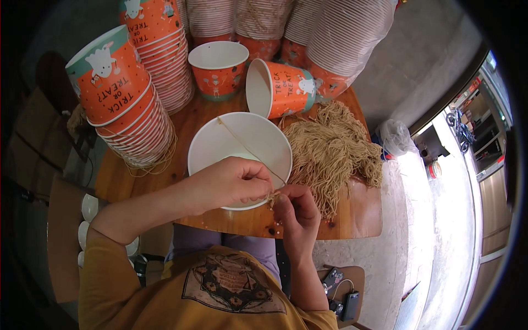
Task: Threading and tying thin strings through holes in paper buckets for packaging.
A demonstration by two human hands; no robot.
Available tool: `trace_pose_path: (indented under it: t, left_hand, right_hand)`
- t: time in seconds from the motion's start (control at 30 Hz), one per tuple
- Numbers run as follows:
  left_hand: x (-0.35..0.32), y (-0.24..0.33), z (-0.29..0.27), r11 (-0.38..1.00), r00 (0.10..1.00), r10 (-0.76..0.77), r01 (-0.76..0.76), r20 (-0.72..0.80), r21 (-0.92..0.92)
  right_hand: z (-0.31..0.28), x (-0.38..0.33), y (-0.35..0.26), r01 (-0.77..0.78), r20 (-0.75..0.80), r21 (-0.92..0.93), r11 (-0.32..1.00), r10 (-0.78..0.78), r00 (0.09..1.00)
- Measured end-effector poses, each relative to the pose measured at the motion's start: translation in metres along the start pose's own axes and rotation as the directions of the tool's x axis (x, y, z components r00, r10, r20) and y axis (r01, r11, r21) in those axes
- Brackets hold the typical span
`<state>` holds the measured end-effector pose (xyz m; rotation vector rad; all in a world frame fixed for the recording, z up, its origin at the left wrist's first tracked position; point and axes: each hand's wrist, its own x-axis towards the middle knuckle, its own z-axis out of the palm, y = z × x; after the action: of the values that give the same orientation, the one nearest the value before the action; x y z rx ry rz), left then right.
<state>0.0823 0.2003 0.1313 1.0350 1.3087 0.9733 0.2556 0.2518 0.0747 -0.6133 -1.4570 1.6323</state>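
Note:
A paper bucket [209,146] with a white inside stands mouth up at the table's near edge. A thin tan cord [247,147] crosses its mouth from the far rim to the near right rim. Over that near rim my left hand [239,179] is closed, its fingers pinching the cord's end. Beside it my right hand [298,212] pinches a small twisted or knotted bit of the same cord between thumb and forefinger. My fingers partly cover where the cord meets the rim. To the right lies a heap of loose tan cords [330,148].
Nested orange buckets with cords hanging round them form a stack [129,104] at the left. One orange bucket [219,74] stands behind; another bucket [286,88] lies on its side. Plastic-wrapped stacks [346,38] line the back of the wooden table [363,212]. A phone [350,305] rests on a low stool.

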Motion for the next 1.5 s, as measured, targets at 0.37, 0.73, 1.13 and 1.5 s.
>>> trace_pose_path:
  t: [0.37, 0.73, 1.13, 1.5]
  left_hand:
    - [0.003, -0.001, -0.002, 0.996, 1.0, -0.007, 0.008, 0.018, -0.094]
    - [-0.007, 0.001, 0.005, 0.934, 0.976, 0.209, -0.18, -0.064, 0.308]
    - [-0.008, -0.008, 0.015, 0.62, 0.814, 0.579, -0.398, -0.052, 0.676]
    - [-0.002, -0.005, 0.001, 0.95, 0.968, 0.224, -0.19, -0.115, 0.248]
  right_hand:
    - [0.003, 0.002, 0.003, 0.042, -0.017, -0.114, 0.993, -0.044, 0.999]
    - [0.0, 0.002, 0.002, -0.076, -0.042, 0.05, 0.996, 0.078, 0.996]
    - [0.003, 0.001, 0.002, -0.035, -0.001, 0.072, 0.997, 0.035, 0.999]
    - [0.007, 0.002, 0.007, 0.061, -0.056, -0.057, 0.996, -0.065, 0.996]
